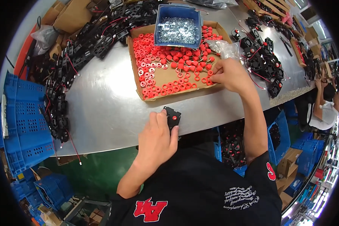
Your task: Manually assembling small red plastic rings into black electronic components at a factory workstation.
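Near the front edge of the metal table, my left hand (157,133) grips a small black plastic part (172,116) with a red ring-shaped piece on its face. Ahead of it lies a shallow cardboard tray (156,69) with many red rings (169,88) and red knob-like pieces with metal stems (192,56). My right hand (229,75) is at the tray's right edge, its thumb and fingers pinched together beside some red rings. What those fingertips hold, if anything, is hidden.
A blue bin (178,26) of small metal washers sits on the tray's far part. Black fan-like assemblies with wires (265,62) pile up at right, more black parts (90,43) at left. A blue crate (26,113) stands at the left edge. Another person (326,109) works far right.
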Motion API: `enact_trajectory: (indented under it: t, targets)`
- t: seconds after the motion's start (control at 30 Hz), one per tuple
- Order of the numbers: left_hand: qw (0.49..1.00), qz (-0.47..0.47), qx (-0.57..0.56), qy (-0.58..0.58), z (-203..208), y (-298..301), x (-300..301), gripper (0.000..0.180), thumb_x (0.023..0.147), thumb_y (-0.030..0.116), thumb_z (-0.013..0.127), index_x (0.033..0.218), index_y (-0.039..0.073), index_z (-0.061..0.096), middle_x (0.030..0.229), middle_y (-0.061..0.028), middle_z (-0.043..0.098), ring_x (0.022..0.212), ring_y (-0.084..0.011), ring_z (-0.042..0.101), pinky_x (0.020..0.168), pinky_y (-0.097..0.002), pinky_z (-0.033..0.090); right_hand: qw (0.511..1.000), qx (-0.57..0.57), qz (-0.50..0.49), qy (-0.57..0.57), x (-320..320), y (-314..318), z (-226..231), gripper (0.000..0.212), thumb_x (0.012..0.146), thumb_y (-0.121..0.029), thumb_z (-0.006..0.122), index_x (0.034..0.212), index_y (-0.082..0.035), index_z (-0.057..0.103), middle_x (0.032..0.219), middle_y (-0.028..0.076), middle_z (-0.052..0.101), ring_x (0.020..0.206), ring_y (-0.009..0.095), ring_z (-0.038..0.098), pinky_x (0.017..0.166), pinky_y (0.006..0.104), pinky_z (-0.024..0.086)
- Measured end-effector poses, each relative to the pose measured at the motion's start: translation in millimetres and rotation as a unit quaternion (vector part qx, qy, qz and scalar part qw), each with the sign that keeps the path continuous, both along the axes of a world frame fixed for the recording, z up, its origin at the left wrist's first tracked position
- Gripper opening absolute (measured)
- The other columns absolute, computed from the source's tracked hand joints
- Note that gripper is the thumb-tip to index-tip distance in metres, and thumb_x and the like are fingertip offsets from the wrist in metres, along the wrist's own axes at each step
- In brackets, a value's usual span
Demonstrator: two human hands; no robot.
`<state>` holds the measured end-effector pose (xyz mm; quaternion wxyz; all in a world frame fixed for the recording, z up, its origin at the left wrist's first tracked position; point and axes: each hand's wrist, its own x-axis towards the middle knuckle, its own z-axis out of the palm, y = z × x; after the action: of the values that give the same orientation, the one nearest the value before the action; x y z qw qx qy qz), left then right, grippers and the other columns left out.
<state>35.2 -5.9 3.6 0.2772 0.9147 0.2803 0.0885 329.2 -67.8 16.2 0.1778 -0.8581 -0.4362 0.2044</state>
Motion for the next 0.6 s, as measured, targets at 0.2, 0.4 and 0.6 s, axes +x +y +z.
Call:
enact_trajectory:
  t: [0.2, 0.4, 0.6]
  targets:
    - [0.999, -0.002, -0.03, 0.012, 1, 3, -3, 0.047, 0.091, 0.02, 0.063, 0.122, -0.011, 0.044, 0.103, -0.0246, 0.053, 0.087, -0.0433, 0.06, 0.071, -0.0489, 0.051, 0.996, 0.047, -0.001, 0.071, -9, 3, 5, 0.016, 0.078, -0.014, 0.073, 0.079, 0.001, 0.067, 0.069, 0.005, 0.065, 0.066, 0.012, 0.059, 0.062, 0.0284, 0.047]
    - [0.999, -0.002, -0.044, 0.005, -1, 4, -3, 0.047, 0.091, 0.02, 0.063, 0.121, -0.01, 0.045, 0.106, -0.0247, 0.052, 0.088, -0.0436, 0.06, 0.072, -0.0489, 0.051, 0.998, 0.051, 0.008, 0.026, -32, 11, 6, 0.02, 0.079, -0.018, 0.076, 0.077, 0.0, 0.068, 0.07, 0.007, 0.066, 0.066, 0.015, 0.062, 0.062, 0.0314, 0.047]
    - [0.998, -0.001, -0.058, 0.015, 3, 5, -3, 0.045, 0.091, 0.021, 0.063, 0.12, -0.009, 0.046, 0.106, -0.0244, 0.052, 0.089, -0.0436, 0.06, 0.073, -0.0491, 0.052, 0.997, -0.019, 0.053, -0.054, -31, 19, 7, 0.021, 0.077, -0.02, 0.076, 0.079, 0.001, 0.069, 0.072, 0.012, 0.068, 0.066, 0.023, 0.064, 0.063, 0.036, 0.049]
